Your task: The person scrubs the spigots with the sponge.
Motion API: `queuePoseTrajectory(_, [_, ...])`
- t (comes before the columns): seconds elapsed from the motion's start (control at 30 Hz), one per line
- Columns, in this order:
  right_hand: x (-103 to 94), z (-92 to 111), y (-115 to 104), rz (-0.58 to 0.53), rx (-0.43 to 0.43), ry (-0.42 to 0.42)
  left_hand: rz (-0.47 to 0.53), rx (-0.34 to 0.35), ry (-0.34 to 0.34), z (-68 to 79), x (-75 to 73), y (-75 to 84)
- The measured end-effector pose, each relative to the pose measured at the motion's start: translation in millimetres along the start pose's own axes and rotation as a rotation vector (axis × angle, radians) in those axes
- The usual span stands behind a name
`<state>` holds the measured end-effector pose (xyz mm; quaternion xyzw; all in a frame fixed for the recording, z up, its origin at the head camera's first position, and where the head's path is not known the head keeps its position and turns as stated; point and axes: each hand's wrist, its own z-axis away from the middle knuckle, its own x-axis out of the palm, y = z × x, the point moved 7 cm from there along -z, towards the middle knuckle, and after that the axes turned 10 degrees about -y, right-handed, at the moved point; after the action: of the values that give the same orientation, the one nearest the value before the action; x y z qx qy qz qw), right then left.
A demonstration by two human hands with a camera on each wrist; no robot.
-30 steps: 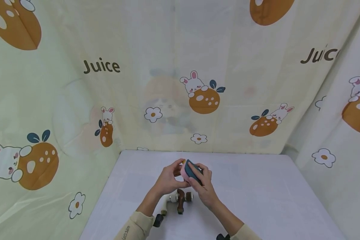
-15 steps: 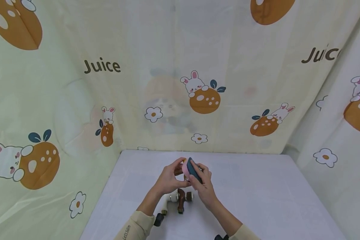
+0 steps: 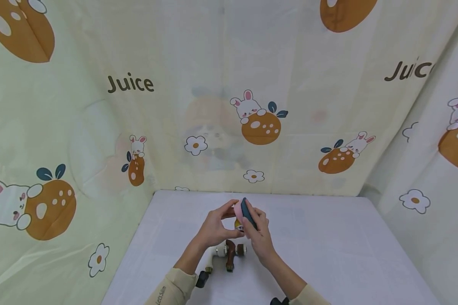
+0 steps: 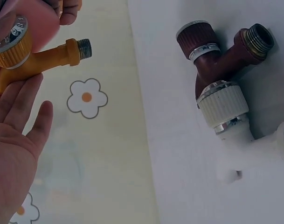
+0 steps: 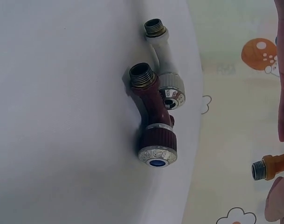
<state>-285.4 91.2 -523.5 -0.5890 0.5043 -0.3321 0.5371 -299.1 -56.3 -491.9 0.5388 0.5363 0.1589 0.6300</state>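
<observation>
In the head view my left hand (image 3: 213, 228) holds a yellow tap (image 3: 238, 225) by its ends, above the table. The left wrist view shows the yellow tap's ribbed knob and threaded end (image 4: 81, 49), with fingers under its body. My right hand (image 3: 262, 238) grips a sponge (image 3: 248, 213), pink on one side and dark teal on the other. The pink side faces the yellow tap and looks to lie against it; fingers partly hide the contact. Below the hands, a brown tap (image 3: 230, 255) and a white tap (image 3: 213, 254) lie close together on the table.
The white-covered table (image 3: 320, 245) reaches back to a cream curtain (image 3: 309, 106) printed with rabbits, oranges and flowers. More curtain hangs at both sides. Near the sleeves, black wrist gear (image 3: 202, 279) shows.
The sponge in my right hand has shifted slightly right and up and turned more upright. More of the yellow tap shows beneath it. My left hand has hardly moved.
</observation>
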Motion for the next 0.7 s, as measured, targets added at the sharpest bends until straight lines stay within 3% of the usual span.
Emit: queuePoseTrajectory(0.7, [-5.7,-4.3,14.1,-0.01,0.144,0.067,0.071,0.018,-0.033,0.1,14.0,1.9])
